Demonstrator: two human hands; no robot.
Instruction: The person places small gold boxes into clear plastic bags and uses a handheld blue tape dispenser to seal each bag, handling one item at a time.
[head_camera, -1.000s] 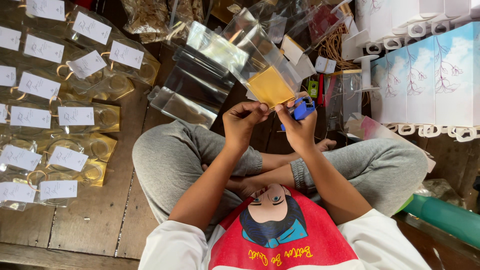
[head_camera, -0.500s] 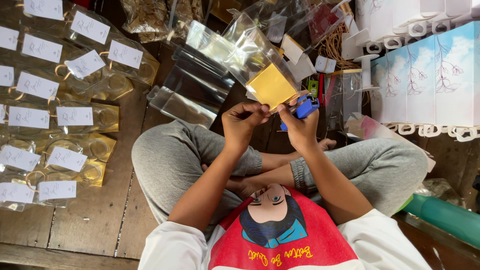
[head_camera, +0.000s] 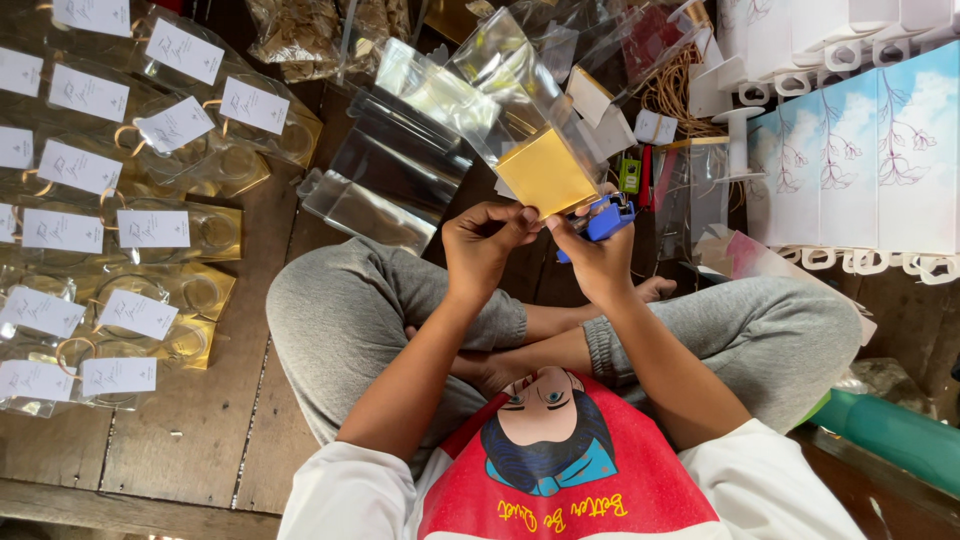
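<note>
Head view: person sits cross-legged on a plank floor (head_camera: 180, 440), both hands raised over the lap.

Left hand (head_camera: 485, 245) pinches the lower left corner of a clear bag (head_camera: 520, 95) with a gold card (head_camera: 545, 172) inside; thumb and fingers closed on it. Right hand (head_camera: 595, 255) is wrapped around a blue stapler (head_camera: 605, 215), fingers closed on it, nose at the bag's lower right edge, just beside the card. Bag is in the air between both hands, mouth end tilted up and away.

Doing this step well, my read:
- keep the left pinch tight so the film stays flat where the stapler bites
- square the stapler nose to the bag edge, not skewed
- bite film only if the card should stay loose; can't tell whether the nose overlaps the card
- keep left fingertips out of the stapler's line

Floor, left side: rows of finished packs (head_camera: 150, 230), gold backing, white tags, rings inside, laid side by side out to the left edge. Top centre: loose clear bags (head_camera: 390, 165) piled and overlapping, near the knees. Top right: white boxes with sky-and-branch print (head_camera: 870, 150) standing in a row, cord handles showing. Between pile and boxes: coil of tan cord (head_camera: 680, 90), small green item, scraps. Bottom right corner: a teal tube (head_camera: 895, 435) lying at the floor edge beside the right knee.

Room: only dark worn planks show.
</note>
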